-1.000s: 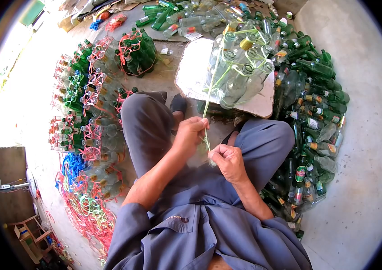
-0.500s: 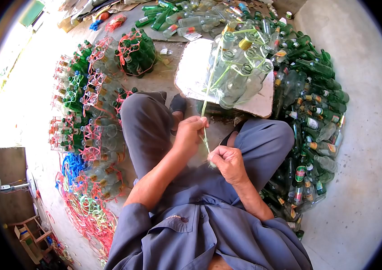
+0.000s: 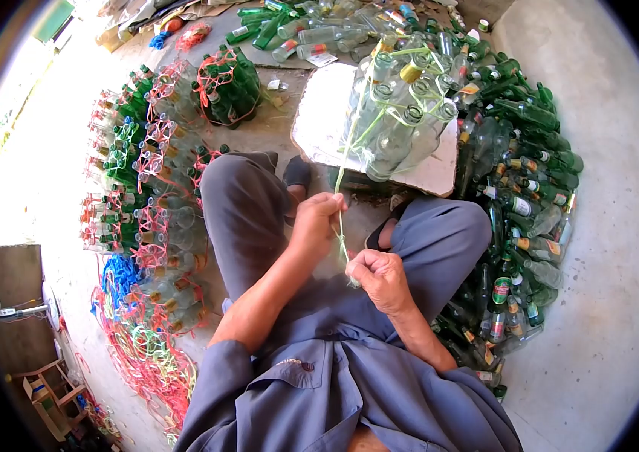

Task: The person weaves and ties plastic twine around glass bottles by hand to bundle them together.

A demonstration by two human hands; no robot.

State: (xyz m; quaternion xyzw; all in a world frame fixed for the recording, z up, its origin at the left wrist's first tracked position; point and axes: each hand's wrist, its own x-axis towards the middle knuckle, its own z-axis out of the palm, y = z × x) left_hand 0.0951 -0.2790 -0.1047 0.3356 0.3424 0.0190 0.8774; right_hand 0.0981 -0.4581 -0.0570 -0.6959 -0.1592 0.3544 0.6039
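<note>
A: Where do we log the cord (image 3: 340,173)?
B: Upper centre to centre of frame. Pale green; we trace it from the bundle (image 3: 398,139) down to both hands, drawn nearly straight.

A: State of the hands?
B: The left hand (image 3: 319,224), at centre of frame, pinches the cord between thumb and fingers. The right hand (image 3: 380,280), just below and to its right, has thumb and forefinger closed on the lower end. Between them we note a knot (image 3: 342,239); a frayed tuft (image 3: 353,282) shows at the right fingertips.

A: Containers in the bundle?
B: Clear bottles, upright together on the white board (image 3: 327,113), upper centre-right. Cord loops around their necks; one neck wears gold foil (image 3: 411,73). The nearer mouths are open. We see into the glass, but cannot tell whether any liquid lies at the bases.

A: Other containers?
B: Left of frame: rows (image 3: 176,169) of green and clear bottles, pink ties around the necks. Upper left of centre: a green group (image 3: 240,87), likewise tied in pink. Right of frame: a heap (image 3: 521,207) of loose bottles, mostly on their sides, some labelled; contents too small for us to tell.

A: Lower left?
B: A tangle (image 3: 150,369) of pink and green strands, with blue strands (image 3: 120,282) at its upper end, beside the rows.
</note>
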